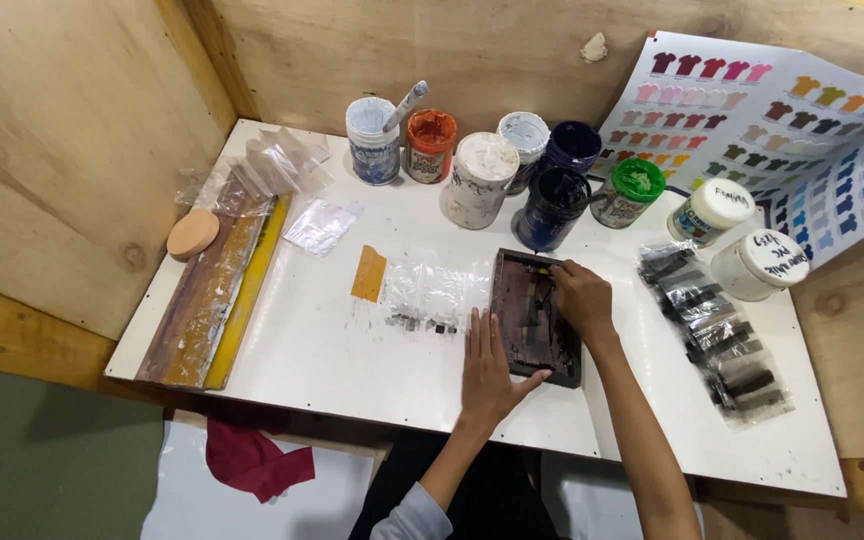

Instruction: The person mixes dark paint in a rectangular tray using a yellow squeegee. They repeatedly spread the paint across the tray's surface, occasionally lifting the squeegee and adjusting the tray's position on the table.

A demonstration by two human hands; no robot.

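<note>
A small dark screen-printing frame (518, 315) lies flat on the white table (332, 350), near its front middle. My left hand (487, 372) rests flat with fingers spread on the table and the frame's near left edge, pinning it. My right hand (580, 298) is inside the frame at its far right, fingers curled on a small dark tool pressed on the mesh; the tool is mostly hidden. A clear plastic film (432, 295) with small dark prints lies just left of the frame.
Several ink jars (480, 180) stand along the back, two white-lidded ones (757, 265) at right. A colour chart (802, 130) leans on the wall. Smeared film strips (722, 340) lie at right. Long squeegees (214, 290), a round pad (193, 234) and an orange tape piece (368, 274) lie left.
</note>
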